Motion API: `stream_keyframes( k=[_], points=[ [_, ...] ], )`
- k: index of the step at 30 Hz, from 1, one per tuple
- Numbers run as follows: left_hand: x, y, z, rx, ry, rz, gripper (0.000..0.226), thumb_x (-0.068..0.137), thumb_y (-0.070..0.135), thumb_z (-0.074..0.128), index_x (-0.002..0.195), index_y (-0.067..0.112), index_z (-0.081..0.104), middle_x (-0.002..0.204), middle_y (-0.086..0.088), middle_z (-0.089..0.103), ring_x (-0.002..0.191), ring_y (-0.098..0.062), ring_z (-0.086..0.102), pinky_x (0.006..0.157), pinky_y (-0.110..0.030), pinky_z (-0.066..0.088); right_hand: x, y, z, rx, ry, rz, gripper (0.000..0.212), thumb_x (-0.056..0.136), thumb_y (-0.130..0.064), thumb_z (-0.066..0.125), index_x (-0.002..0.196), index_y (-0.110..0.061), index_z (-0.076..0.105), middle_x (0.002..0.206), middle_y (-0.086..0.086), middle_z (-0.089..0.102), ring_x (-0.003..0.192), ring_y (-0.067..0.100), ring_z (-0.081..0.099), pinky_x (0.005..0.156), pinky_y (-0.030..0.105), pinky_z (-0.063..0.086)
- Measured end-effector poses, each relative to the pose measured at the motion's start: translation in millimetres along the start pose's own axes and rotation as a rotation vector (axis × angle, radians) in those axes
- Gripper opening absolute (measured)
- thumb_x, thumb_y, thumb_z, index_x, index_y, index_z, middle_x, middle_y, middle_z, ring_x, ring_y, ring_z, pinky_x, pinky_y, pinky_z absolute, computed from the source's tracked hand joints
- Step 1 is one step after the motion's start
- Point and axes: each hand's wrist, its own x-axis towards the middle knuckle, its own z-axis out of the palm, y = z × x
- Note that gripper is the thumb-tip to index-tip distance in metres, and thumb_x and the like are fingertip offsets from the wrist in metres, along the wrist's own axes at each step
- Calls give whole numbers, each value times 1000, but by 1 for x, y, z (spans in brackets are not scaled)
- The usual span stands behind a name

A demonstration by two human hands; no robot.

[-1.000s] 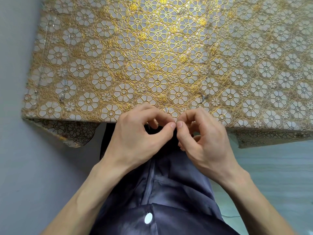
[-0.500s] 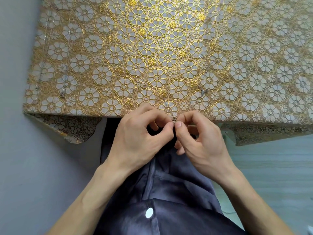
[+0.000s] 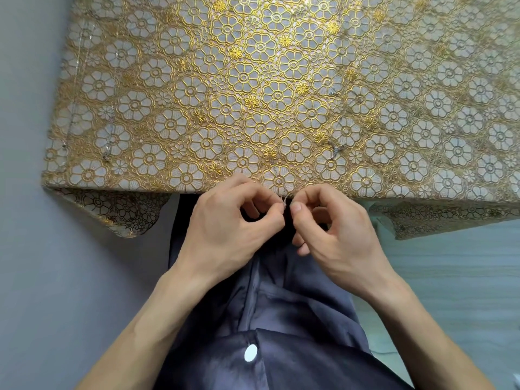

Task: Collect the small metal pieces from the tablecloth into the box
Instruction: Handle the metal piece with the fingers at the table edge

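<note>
Soft daylight, tablecloth (image 3: 281, 80) glare (edges bowed)

At the near edge of the gold floral lace tablecloth (image 3: 197, 80), the left hand (image 3: 228, 223) pinches a thin bent silver metal piece (image 3: 284, 199) between thumb and forefinger; the right hand (image 3: 337, 226), fingers curled, sits just beside it. Another small grey metal piece (image 3: 336, 150) lies on the cloth nearby
</note>
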Motion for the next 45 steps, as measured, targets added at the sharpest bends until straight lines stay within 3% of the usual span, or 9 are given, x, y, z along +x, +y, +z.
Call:
stream_keyframes(
  k=[7,11,16,22,29,34,38,42,45],
  points=[
    [-6,-3,8,-165,-44,-78,5,79,30,75,75,29,73,77,12,67,71,-7,60,67,-7,40,-6,0,-3,44,56,5,9,93,-22,68,86,-25,65,74,-6,63,56,20,64,52,41,55],
    [-13,-14,18,-328,-94,-234,15,74,46,70,76,32,74,76,18,69,65,0,57,67,-15,43,-11,9,-1,13,52,50,1,91,-29,67,91,-29,67,83,-11,67,66,23,65,58,49,56],
    [-20,-18,29,-393,-72,-307,7,77,39,71,79,34,75,77,16,71,66,-3,60,70,-23,45,-15,10,0,29,51,149,5,93,-21,71,91,-26,71,78,-9,69,60,17,66,57,47,58],
    [-21,-13,32,-345,-29,-263,5,79,34,74,74,32,75,82,15,70,66,-4,59,66,-15,44,-16,9,-1,-227,131,-61,4,90,-21,73,88,-24,71,85,-15,68,72,5,63,65,13,46],
    [-20,-10,31,-135,3,-116,12,82,21,78,76,29,72,82,14,67,67,-11,62,63,-9,39,-11,12,-5,-311,69,-137,4,90,-20,68,86,-18,66,81,-13,60,72,1,57,66,8,39],
    [-21,-9,31,-31,57,-14,14,80,42,66,78,30,72,84,14,64,68,-9,62,64,-29,52,-9,15,-5,-335,18,-134,8,93,-25,60,89,-19,61,84,-13,57,75,1,56,67,14,40],
    [-20,-8,32,8,104,36,14,81,41,66,78,29,72,83,13,63,64,-9,59,63,-36,52,-9,15,-3,-322,31,-129,9,93,-31,54,89,-23,57,83,-16,54,74,-1,55,67,12,40],
    [-18,-7,32,-4,113,49,12,81,39,67,78,29,72,82,14,63,64,-9,59,63,-36,52,-9,17,-5,-198,10,-83,7,96,-25,61,90,-21,60,83,-12,58,69,12,64,60,36,54],
    [-18,-9,32,44,138,96,10,81,37,68,78,28,72,82,14,62,64,-9,57,65,-38,52,-10,18,-6,-154,-9,-52,6,97,-23,64,91,-23,63,84,-11,60,69,17,66,58,42,56]
  ],
)
